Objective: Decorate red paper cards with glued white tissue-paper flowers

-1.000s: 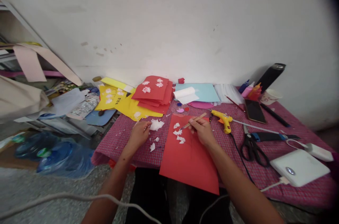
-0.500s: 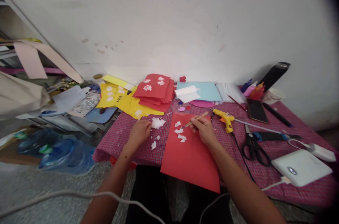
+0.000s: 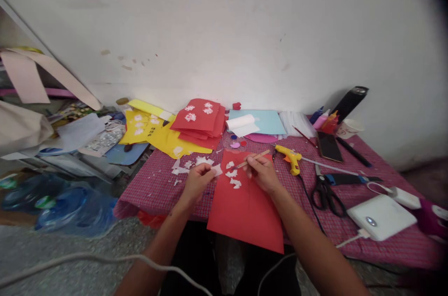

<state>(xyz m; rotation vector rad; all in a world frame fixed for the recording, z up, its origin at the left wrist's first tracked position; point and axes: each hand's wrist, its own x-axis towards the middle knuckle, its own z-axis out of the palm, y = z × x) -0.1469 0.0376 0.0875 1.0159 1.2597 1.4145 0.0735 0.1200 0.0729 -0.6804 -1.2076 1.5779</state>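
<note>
My left hand [image 3: 199, 183] is closed, pinching a small piece of white paper [image 3: 218, 170] between thumb and fingers at the left edge of the red paper sheet [image 3: 245, 221]. My right hand [image 3: 262, 173] is wrapped round a slim wooden stick [image 3: 258, 156] with a darker tip, which points left towards several torn white paper bits [image 3: 231, 174] on the upper part of the sheet. The sheet's near end reaches past the table edge over my lap. More white paper scraps [image 3: 180, 170] lie on the checked cloth, left of and behind my left hand.
Red cards with white flowers [image 3: 199, 116] and yellow papers [image 3: 189, 143] lie at the back left. To the right are a yellow glue gun [image 3: 290, 158], black scissors [image 3: 327, 195], a utility knife [image 3: 345, 179], a phone [image 3: 329, 146] and a white power bank [image 3: 381, 216]. Cables cross the front.
My left hand has moved right from beside the loose scraps to the sheet's edge, now with a white paper piece in it. My right hand still holds the stick over the sheet.
</note>
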